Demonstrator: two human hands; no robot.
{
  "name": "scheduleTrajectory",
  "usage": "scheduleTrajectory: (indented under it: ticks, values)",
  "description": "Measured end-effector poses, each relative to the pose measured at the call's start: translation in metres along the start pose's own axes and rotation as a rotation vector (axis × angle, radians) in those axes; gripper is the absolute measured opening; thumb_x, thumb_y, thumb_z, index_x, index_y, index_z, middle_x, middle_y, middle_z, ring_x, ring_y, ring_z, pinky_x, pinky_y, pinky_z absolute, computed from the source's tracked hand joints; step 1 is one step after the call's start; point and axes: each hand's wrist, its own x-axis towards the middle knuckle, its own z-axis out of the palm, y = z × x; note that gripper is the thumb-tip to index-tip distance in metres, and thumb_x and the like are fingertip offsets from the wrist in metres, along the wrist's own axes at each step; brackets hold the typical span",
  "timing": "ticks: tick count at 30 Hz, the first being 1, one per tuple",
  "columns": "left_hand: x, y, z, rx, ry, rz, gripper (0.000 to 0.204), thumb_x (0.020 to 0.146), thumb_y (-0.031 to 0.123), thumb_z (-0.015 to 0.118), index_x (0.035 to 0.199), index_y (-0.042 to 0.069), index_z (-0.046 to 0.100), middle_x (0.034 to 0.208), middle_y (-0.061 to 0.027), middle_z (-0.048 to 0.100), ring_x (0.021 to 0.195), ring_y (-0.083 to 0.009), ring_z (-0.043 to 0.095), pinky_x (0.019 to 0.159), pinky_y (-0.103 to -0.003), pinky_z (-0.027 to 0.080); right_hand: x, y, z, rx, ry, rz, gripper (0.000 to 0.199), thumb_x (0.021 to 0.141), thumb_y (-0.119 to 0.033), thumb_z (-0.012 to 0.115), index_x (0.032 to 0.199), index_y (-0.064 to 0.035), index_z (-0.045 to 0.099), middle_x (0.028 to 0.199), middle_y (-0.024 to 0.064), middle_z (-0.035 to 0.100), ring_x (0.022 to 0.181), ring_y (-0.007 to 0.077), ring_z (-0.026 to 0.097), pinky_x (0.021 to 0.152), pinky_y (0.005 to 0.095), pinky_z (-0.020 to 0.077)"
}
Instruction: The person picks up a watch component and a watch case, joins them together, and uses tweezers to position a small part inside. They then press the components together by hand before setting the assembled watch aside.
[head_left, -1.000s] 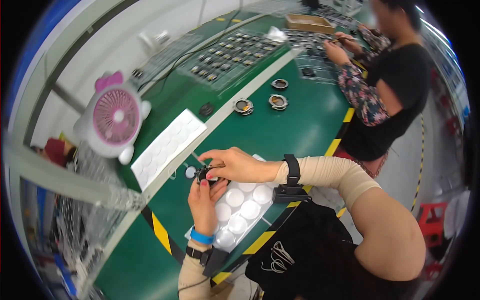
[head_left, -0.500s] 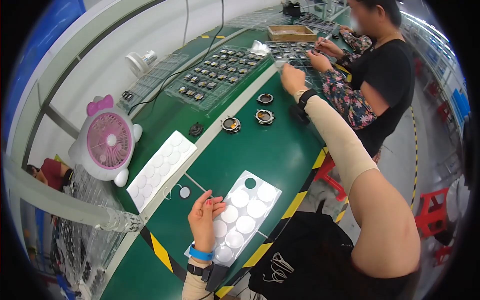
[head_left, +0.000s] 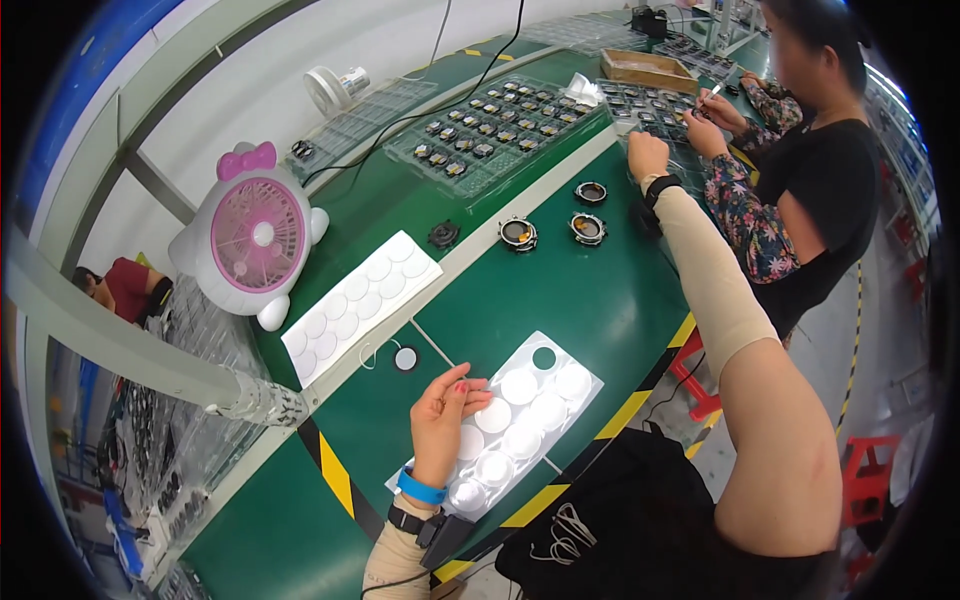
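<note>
My left hand (head_left: pixel 440 420), with a blue band at its wrist, hovers over the upper left part of a glossy sheet of round white stickers (head_left: pixel 508 468). Its fingers are loosely bent and apart, and nothing shows between them. One round spot near the sheet's top corner shows green. Far off, my right hand (head_left: pixel 648 157) reaches to the near edge of a clear tray of small parts (head_left: pixel 650 103). Its fingers are curled, and what they hold, if anything, is hidden. Close to it lie three round metal-rimmed parts (head_left: pixel 590 192) (head_left: pixel 588 229) (head_left: pixel 518 234).
A second white sticker sheet (head_left: pixel 361 305) and a small black-rimmed disc (head_left: pixel 405 358) lie left. A dark round part (head_left: pixel 444 235), a pink-and-white fan (head_left: pixel 258 235) and a filled parts tray (head_left: pixel 490 130) stand beyond. At right, a co-worker (head_left: pixel 820 150) handles parts beside a wooden box (head_left: pixel 650 72).
The whole view has shifted, so things appear farther right. Both my hands keep nearly the same places over the table. A white slender thing now shows in the co-worker's hand.
</note>
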Motion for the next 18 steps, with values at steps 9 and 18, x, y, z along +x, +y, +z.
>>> scheduleTrajectory:
  ticks: [9,18]
  values:
    - [0.003,0.001,0.000,0.010,-0.020,0.006,0.026,0.092,0.006,0.042,0.113,-0.005,0.050,0.097,-0.0156,0.060,0.081,-0.0178,0.062,0.075,-0.026,0.052,0.003,-0.002,-0.029,0.147,-0.264,-0.031,0.019,0.079,-0.022,0.056,0.082,-0.0049,0.064,0.084,0.0176,0.062,0.074,0.0329,0.063,0.061,0.0417,0.0500]
    - [-0.002,0.001,-0.003,0.021,-0.018,0.018,0.025,0.092,0.006,0.041,0.113,-0.005,0.051,0.097,-0.0155,0.060,0.082,-0.0179,0.062,0.074,-0.025,0.052,-0.083,-0.138,-0.164,0.794,-0.443,-0.498,0.034,0.071,-0.028,0.069,0.095,-0.0080,0.057,0.090,0.0148,0.060,0.082,0.0321,0.059,0.071,0.0378,0.0467]
